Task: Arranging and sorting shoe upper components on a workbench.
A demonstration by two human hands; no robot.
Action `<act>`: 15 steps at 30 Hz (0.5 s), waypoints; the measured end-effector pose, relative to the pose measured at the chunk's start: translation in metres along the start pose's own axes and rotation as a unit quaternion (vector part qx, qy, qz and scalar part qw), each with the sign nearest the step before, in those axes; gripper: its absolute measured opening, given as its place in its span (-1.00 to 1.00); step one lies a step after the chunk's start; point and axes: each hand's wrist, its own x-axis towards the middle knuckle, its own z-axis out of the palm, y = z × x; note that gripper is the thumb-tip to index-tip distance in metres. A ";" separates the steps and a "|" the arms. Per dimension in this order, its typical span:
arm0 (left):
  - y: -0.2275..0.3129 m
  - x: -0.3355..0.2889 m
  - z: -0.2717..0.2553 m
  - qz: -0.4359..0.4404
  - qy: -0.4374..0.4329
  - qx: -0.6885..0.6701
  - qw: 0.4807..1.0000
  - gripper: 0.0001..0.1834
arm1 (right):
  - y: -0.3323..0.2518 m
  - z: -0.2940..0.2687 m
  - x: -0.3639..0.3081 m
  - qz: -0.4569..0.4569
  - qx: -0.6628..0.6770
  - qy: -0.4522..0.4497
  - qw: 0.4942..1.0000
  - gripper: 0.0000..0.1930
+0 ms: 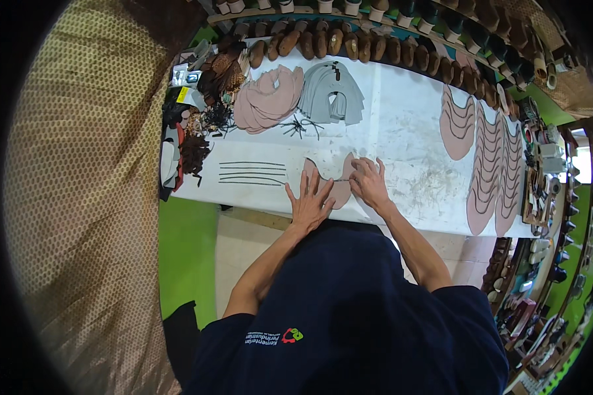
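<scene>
A pink curved piece (340,197), like a shoe upper cut-out, lies flat on the white table before me. Across its inner curve runs a thin dark strip (336,180). My left hand (309,203) rests on the piece's left side with fingers spread, tips near the strip. On the right arm of the piece, my right hand (370,182) has its fingers bent and drawn together at the strip's right end; the fingertips partly hide that end. Left of my left hand lie several matching dark strips (252,174) in parallel rows.
Pink pieces (260,108) and grey pieces (316,99) are stacked farther back, with a black tangle of strips (301,126) nearby. At right, pink pieces edged in dark overlap in columns (482,171). Brown shoe lasts (336,41) line the far edge. Clutter (194,155) fills the left end.
</scene>
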 end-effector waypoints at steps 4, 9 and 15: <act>0.002 0.000 0.000 -0.002 -0.025 -0.009 1.000 -0.27 | -0.001 0.001 0.003 -0.003 -0.005 0.002 1.000 -0.90; 0.005 0.001 0.002 -0.012 -0.023 -0.014 1.000 -0.24 | 0.001 0.003 0.003 -0.008 -0.011 0.005 1.000 -0.91; 0.007 0.000 0.005 -0.017 -0.013 -0.013 1.000 -0.23 | 0.004 0.002 0.008 -0.032 -0.017 0.003 0.999 -0.91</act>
